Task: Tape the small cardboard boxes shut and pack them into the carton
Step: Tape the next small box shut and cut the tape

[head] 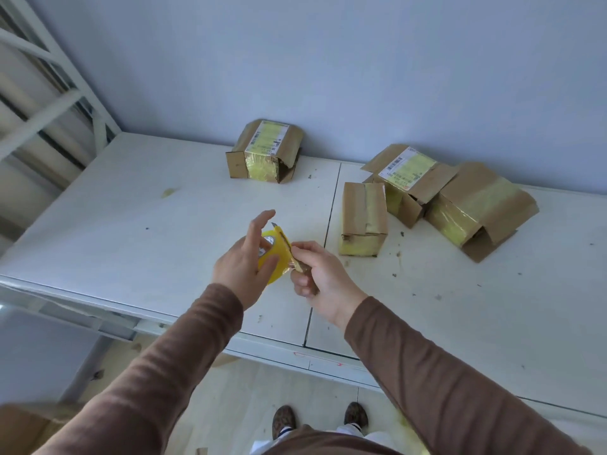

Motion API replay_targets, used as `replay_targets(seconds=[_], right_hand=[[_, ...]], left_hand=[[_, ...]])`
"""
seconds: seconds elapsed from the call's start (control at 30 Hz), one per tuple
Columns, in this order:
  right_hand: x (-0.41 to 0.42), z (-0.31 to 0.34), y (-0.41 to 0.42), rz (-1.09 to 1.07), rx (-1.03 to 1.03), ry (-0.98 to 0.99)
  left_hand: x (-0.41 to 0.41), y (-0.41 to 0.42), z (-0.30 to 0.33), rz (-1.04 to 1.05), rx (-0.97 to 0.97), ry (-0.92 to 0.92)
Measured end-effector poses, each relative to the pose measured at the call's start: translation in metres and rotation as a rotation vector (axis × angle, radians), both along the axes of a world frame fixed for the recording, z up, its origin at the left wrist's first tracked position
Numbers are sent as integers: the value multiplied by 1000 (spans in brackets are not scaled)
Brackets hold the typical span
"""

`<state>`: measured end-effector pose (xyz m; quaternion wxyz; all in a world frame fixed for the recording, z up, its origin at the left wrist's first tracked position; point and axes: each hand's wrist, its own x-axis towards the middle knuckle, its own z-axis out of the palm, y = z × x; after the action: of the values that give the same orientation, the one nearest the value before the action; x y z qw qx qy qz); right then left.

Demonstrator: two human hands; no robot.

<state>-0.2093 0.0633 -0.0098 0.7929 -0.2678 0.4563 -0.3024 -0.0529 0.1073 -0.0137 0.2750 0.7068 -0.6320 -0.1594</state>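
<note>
The wide white worktable [138, 205] was the landmark, set against a pale blue wall [328, 60]. Four small brown cardboard boxes banded with yellowish tape lay on it: one at the table's far edge by the wall [264, 152], and three clustered towards the table's far right. Of those three, the biggest [483, 208] lay rightmost with an end flap gaping, a labelled one [407, 182] just beside it had flaps lifted, and a narrow one [363, 220] stood nearest the table's middle seam. What was inside any of them could not be seen. At the picture's lower left, below the table's near edge, a blurred brown cardboard corner [23, 425] showed, perhaps the carton; its contents were hidden.

Above the table's near middle, the person's left hand [243, 261] cradled a round yellow roll of packing tape [274, 254], thumb curled onto its face and fingers extended behind it. The right hand [315, 274] was clamped on the tape's loose end [294, 261], pinching it beside the roll.

The likely trouble from here: the freed tape could fold back and stick to itself or the fingers if pulled slack, and the open flaps on the right-hand boxes could spring up under a strip laid without pressing them down.
</note>
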Motion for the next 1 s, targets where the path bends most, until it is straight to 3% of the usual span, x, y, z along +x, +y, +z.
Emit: replay_targets(seconds=[0.1,0.2,0.3,0.4,0.47,0.6,0.7,0.77,1.0], right_hand=[[20,-13,3,4,291,-107],[40,-26,2,76,242,-15],[46,-33,-3,142,32,232],[39,-43,-10,265,-400,745],[28,-47,-10,329,-579,983],[-16,-37,-5,217,-930,949],[-69,-27,-14,-71,-1222,965],[-100,-25,-32,-192,-1263,1042],[-133,-49,-79,95,-1308,1163]], left_hand=[[10,-1,-15,33,-41,-62],[17,-1,-27,108,-28,-80],[21,-4,-33,142,3,-94],[14,-8,-42,136,74,-121],[11,-10,-49,167,130,-88],[-4,-25,-52,301,47,44],[-36,-46,-41,106,-89,73],[-61,-65,-36,-48,-90,102],[-91,-113,-47,-214,7,-85]])
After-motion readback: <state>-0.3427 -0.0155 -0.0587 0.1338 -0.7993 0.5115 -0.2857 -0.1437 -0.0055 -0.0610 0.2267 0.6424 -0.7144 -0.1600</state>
